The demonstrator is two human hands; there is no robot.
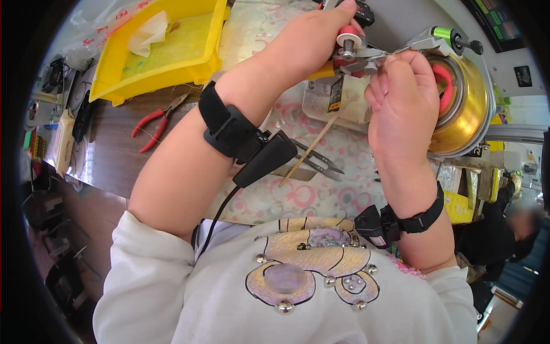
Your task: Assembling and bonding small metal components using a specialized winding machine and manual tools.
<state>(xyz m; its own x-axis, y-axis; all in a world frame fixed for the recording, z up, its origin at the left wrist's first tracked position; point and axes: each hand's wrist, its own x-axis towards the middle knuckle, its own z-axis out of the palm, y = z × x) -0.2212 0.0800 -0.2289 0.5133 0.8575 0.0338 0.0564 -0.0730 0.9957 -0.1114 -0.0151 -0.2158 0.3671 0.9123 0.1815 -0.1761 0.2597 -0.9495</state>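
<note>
Both my hands are up at a winding machine at the far right of the table. My right hand (401,97) is closed, thumb and fingertips pinched together at a small metal guide (372,56); whatever lies between them is too small to make out. Beside it, a red-and-white tension knob with a spring (348,43) sticks out of the mechanism. My left hand (332,28) reaches past that knob at the top, its fingers mostly hidden behind the machine parts. A large gold-coloured round drum (467,109) with a pink ring stands just right of my right hand.
A yellow plastic bin (163,80) sits at the far left, with red-handled pliers (160,120) before it. Thread snips (318,159) and a thin wooden stick (309,150) lie under my arms near a metal tray (315,94). Another person (492,229) is at the right.
</note>
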